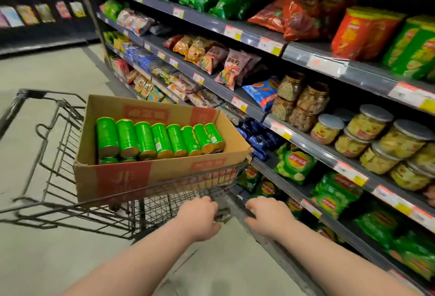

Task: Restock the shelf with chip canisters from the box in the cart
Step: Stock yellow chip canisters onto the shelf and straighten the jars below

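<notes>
A brown cardboard box rests on top of a dark wire cart. Several green chip canisters lie side by side inside the box, and more show beneath them. My left hand and my right hand both curl over the cart's handle at its near end. The shelf unit runs along the right, close to the cart.
The shelves hold green and red chip bags, snack packets and clear jars with grey lids. Price tags line the shelf edges. Grey floor stretches ahead on the left. Another dark shelf of packets stands far left.
</notes>
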